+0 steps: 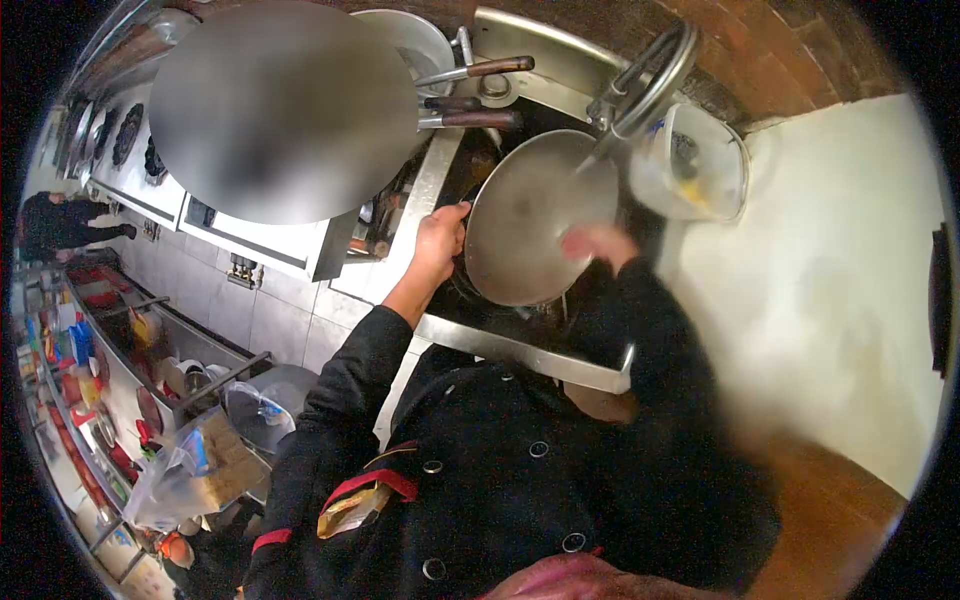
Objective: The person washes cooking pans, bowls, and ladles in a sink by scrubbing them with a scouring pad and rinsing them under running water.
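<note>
I'm steadying the pan, my left grip clasping its edge; my blurred right grip is working inside, its closure unclear.

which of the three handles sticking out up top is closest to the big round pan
The lowest handle, its end nearing the round pan; the short dark handle and lighter brown top handle sit farther off.

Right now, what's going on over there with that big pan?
A person in a dark jacket grips the edge of the large round pan with the left hand. The right hand is over the pan's inside, too blurred to tell what it holds, if anything. A metal faucet reaches toward the pan, beside a clear plastic container.
</note>
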`<state>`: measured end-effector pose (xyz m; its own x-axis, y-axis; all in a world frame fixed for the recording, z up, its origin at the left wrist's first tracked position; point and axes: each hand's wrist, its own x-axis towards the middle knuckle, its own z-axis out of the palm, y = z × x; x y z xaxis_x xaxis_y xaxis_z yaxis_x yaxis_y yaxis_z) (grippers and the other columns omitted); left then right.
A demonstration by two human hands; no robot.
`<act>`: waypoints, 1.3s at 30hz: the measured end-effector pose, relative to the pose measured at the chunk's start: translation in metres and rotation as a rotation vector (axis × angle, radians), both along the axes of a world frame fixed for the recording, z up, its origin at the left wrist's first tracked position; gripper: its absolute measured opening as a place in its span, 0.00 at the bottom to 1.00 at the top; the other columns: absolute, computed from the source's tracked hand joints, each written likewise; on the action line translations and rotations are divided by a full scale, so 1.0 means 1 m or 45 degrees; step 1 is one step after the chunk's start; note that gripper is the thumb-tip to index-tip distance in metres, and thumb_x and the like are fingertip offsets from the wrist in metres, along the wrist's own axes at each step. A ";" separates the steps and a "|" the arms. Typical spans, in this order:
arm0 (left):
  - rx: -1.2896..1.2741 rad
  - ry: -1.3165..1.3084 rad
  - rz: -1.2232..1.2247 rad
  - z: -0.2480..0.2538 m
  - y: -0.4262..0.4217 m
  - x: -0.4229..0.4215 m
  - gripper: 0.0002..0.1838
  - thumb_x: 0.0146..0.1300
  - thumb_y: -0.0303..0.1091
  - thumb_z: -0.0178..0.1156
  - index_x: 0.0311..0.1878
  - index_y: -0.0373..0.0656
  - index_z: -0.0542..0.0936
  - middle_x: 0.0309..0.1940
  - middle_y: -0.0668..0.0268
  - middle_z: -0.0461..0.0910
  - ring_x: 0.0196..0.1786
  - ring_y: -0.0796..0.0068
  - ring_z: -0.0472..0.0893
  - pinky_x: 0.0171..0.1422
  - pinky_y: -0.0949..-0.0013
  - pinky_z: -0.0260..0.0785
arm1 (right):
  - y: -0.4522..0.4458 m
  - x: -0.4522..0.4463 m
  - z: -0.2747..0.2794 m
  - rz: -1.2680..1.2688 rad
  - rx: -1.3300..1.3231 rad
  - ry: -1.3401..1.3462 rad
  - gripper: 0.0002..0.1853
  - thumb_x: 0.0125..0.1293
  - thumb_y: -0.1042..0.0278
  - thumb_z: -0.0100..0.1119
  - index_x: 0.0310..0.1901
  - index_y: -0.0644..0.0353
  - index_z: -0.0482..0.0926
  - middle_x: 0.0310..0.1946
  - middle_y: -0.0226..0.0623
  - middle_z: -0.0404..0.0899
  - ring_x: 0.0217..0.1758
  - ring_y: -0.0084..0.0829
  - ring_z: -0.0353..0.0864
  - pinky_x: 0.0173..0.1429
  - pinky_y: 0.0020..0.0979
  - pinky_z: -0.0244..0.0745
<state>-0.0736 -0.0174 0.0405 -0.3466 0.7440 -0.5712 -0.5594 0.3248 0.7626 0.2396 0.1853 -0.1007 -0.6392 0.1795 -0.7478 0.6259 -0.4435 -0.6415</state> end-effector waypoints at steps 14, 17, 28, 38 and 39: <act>0.081 -0.059 -0.007 -0.002 0.021 -0.010 0.15 0.64 0.36 0.61 0.22 0.48 0.71 0.12 0.78 0.60 0.14 0.85 0.55 0.20 0.73 0.43 | -0.065 -0.076 -0.007 0.393 -0.208 -0.492 0.18 0.73 0.60 0.50 0.53 0.65 0.78 0.45 0.45 0.83 0.45 0.40 0.84 0.60 0.41 0.76; 0.131 -0.096 -0.031 -0.016 0.023 -0.007 0.16 0.64 0.36 0.61 0.22 0.48 0.69 0.13 0.78 0.61 0.14 0.84 0.54 0.20 0.73 0.43 | -0.034 -0.061 -0.002 -0.002 0.045 -0.240 0.17 0.74 0.62 0.47 0.54 0.66 0.77 0.48 0.46 0.82 0.51 0.39 0.83 0.63 0.38 0.74; 0.143 -0.054 -0.018 -0.016 0.017 -0.013 0.18 0.62 0.36 0.63 0.19 0.50 0.68 0.13 0.78 0.61 0.15 0.86 0.54 0.21 0.74 0.43 | -0.068 -0.064 -0.006 0.650 -0.046 -0.394 0.16 0.68 0.54 0.52 0.47 0.55 0.82 0.44 0.38 0.84 0.43 0.29 0.83 0.43 0.34 0.77; 0.104 0.275 0.069 0.019 -0.010 0.030 0.18 0.63 0.36 0.63 0.19 0.48 0.70 0.14 0.77 0.64 0.17 0.87 0.58 0.22 0.75 0.46 | -0.034 -0.126 0.046 -0.560 -0.065 1.032 0.20 0.71 0.54 0.53 0.49 0.66 0.80 0.47 0.47 0.83 0.53 0.40 0.82 0.63 0.41 0.74; 0.085 0.254 0.080 0.032 -0.014 0.035 0.18 0.63 0.36 0.62 0.18 0.47 0.70 0.14 0.77 0.65 0.17 0.87 0.58 0.22 0.75 0.46 | -0.054 -0.123 0.025 -0.369 -0.285 0.919 0.21 0.70 0.54 0.54 0.49 0.67 0.79 0.47 0.48 0.83 0.53 0.41 0.82 0.63 0.42 0.74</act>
